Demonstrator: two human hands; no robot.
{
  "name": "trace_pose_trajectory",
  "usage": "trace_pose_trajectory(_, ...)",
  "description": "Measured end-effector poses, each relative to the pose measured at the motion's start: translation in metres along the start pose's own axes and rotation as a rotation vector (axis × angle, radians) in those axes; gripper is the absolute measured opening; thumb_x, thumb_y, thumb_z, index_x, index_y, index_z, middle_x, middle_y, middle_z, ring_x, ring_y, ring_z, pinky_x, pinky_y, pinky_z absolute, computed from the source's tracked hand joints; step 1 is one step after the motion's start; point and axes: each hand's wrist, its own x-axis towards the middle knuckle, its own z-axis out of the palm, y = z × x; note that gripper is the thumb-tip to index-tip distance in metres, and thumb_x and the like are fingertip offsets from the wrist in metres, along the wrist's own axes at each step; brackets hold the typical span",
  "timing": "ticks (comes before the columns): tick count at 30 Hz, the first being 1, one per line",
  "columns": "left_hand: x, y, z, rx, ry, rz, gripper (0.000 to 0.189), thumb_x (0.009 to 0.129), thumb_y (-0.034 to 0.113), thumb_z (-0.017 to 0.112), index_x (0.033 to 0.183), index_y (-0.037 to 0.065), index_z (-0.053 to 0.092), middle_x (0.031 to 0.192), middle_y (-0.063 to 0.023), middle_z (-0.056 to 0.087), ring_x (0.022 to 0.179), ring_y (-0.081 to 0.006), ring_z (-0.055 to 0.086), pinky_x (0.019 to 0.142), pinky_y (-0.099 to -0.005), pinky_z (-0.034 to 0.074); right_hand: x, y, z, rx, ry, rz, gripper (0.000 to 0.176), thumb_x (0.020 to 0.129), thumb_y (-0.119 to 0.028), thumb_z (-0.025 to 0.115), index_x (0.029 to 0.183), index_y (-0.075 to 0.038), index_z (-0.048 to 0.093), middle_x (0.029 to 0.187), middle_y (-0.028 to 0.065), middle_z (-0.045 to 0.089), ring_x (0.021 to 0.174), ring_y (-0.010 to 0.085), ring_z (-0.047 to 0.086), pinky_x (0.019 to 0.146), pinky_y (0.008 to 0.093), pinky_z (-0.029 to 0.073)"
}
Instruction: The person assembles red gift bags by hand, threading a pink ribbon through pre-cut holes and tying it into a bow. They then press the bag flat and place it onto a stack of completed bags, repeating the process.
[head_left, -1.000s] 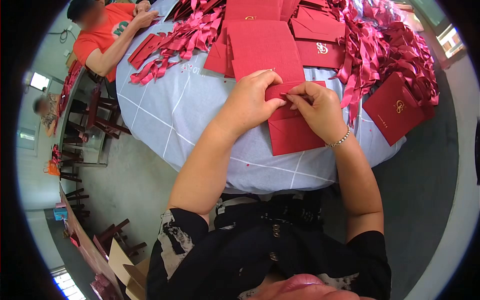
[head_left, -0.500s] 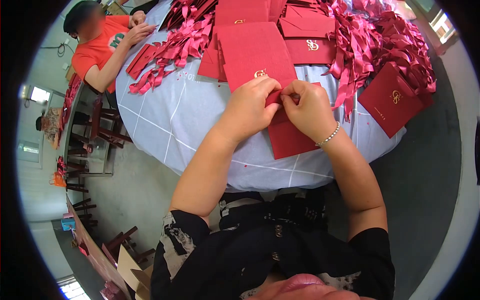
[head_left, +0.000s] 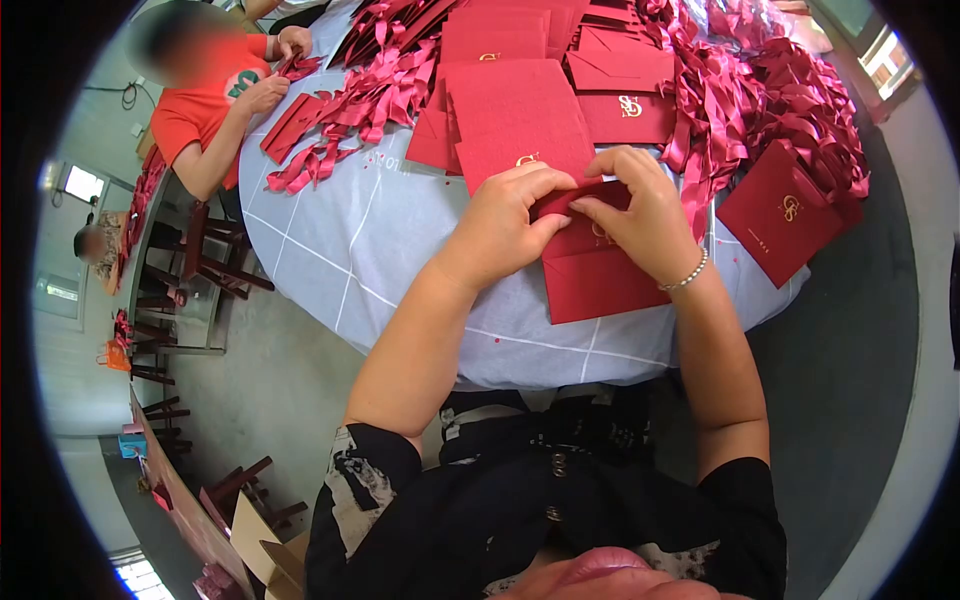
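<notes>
A red paper gift bag (head_left: 605, 287) with a gold logo lies flat near the table edge in front of me. My left hand (head_left: 508, 222) grips the left part of its upper edge between thumb and fingers. On the right, my right hand (head_left: 645, 215), with a beaded bracelet at the wrist, pinches the same edge, thumb towards me and fingers behind. The bag's mouth looks slightly parted between the hands. My fingers partly cover the logo. Just beyond them lies a stack of red bags (head_left: 522, 120).
Red ribbon handles (head_left: 703, 130) pile up at the right, beside another finished-looking bag with ribbon (head_left: 783, 212). More ribboned bags (head_left: 375, 95) lie at the left on the grey-blue tablecloth (head_left: 390, 270). A person in an orange shirt (head_left: 205, 120) handles red ribbon at the far left.
My right hand has shifted up and right and its fingers have spread along the bag's edge, uncovering part of the logo. The co-worker's hands have moved, now with red ribbon visible.
</notes>
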Motion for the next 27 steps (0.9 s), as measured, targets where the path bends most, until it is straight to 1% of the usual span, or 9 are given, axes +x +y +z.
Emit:
trace_pose_trajectory(2,0.001,-0.004,0.003,-0.046,0.013,0.106,0.033,0.074,-0.003,0.076,0.105,0.0,0.066,0.096,-0.0104,0.066,0.082,-0.0226,0.063,0.073,-0.0308,0.051,0.007,-0.011,-0.017,0.435,-0.42,0.668,0.021,0.086,-0.008,0.076,0.099,0.001,0.062,0.081,0.0092,0.07,0.061,0.0128,0.064,0.053,0.0284,0.05)
trace_pose_trajectory(7,-0.002,0.008,0.004,-0.009,0.016,0.035,0.034,0.074,-0.002,0.076,0.104,0.001,0.062,0.095,-0.0117,0.06,0.082,-0.0278,0.061,0.073,-0.035,0.051,0.026,0.012,-0.018,0.54,-0.472,0.67,0.019,0.092,-0.014,0.071,0.101,0.001,0.063,0.068,0.0016,0.063,0.058,0.0042,0.054,0.049,0.0225,0.041)
trace_pose_trajectory(9,-0.002,0.009,0.007,0.045,0.045,0.129,0.037,0.074,-0.001,0.076,0.106,0.003,0.057,0.096,-0.013,0.059,0.083,-0.0319,0.061,0.075,-0.0369,0.052,0.044,0.013,-0.025,0.475,-0.753,0.802,0.015,0.088,-0.012,0.073,0.093,0.001,0.065,0.07,0.001,0.064,0.06,0.0046,0.054,0.051,0.0229,0.042)
trace_pose_trajectory(11,-0.002,0.013,0.007,0.048,0.052,0.126,0.038,0.074,-0.001,0.076,0.106,0.003,0.056,0.097,-0.0134,0.059,0.085,-0.0332,0.061,0.075,-0.0375,0.052,0.059,0.015,-0.022,0.468,-0.822,0.795,0.01,0.089,-0.005,0.07,0.088,0.0,0.062,0.072,-0.0039,0.058,0.064,0.0013,0.048,0.054,0.0197,0.037)
trace_pose_trajectory(16,-0.004,0.012,0.005,0.061,0.006,0.079,0.037,0.076,0.001,0.075,0.106,0.003,0.054,0.103,-0.0169,0.061,0.093,-0.0397,0.062,0.079,-0.0448,0.053,0.061,0.036,0.001,0.433,-1.02,0.59,0.015,0.084,0.0,0.073,0.082,-0.002,0.059,0.07,-0.0027,0.059,0.065,0.0048,0.053,0.057,0.0225,0.041)
trace_pose_trajectory(19,-0.003,0.009,0.001,0.033,-0.008,0.056,0.038,0.075,0.001,0.074,0.107,0.003,0.054,0.101,-0.0176,0.063,0.093,-0.0399,0.063,0.079,-0.0448,0.053,0.051,0.033,0.009,0.277,-0.733,0.549,0.018,0.083,0.002,0.074,0.08,-0.004,0.057,0.072,-0.0017,0.061,0.067,0.006,0.055,0.057,0.0228,0.042)
trace_pose_trajectory(22,-0.003,0.009,-0.002,-0.046,-0.114,-0.003,0.038,0.075,0.002,0.075,0.107,0.003,0.055,0.098,-0.0179,0.065,0.093,-0.0396,0.063,0.08,-0.0449,0.052,0.05,0.042,0.017,0.744,-0.08,0.791,0.013,0.089,-0.003,0.071,0.088,-0.003,0.059,0.083,0.0015,0.065,0.076,0.0083,0.061,0.07,0.0223,0.05)
trace_pose_trajectory(25,-0.004,0.006,-0.001,-0.01,-0.035,-0.003,0.039,0.074,0.007,0.076,0.109,0.004,0.057,0.096,-0.0171,0.066,0.092,-0.0382,0.064,0.081,-0.0447,0.053,0.045,0.035,0.016,0.68,0.103,0.671,0.02,0.087,-0.013,0.077,0.093,0.0,0.062,0.083,0.0038,0.066,0.081,0.0116,0.063,0.07,0.0242,0.051)
trace_pose_trajectory(27,-0.005,0.006,-0.009,0.209,-0.02,-0.014,0.038,0.076,0.013,0.075,0.111,0.004,0.063,0.096,-0.0169,0.067,0.088,-0.0364,0.064,0.081,-0.0446,0.053,0.027,0.026,0.005,0.347,-0.173,0.502,0.029,0.086,-0.022,0.08,0.097,0.0,0.063,0.083,0.0051,0.067,0.081,0.0105,0.063,0.069,0.0261,0.051)
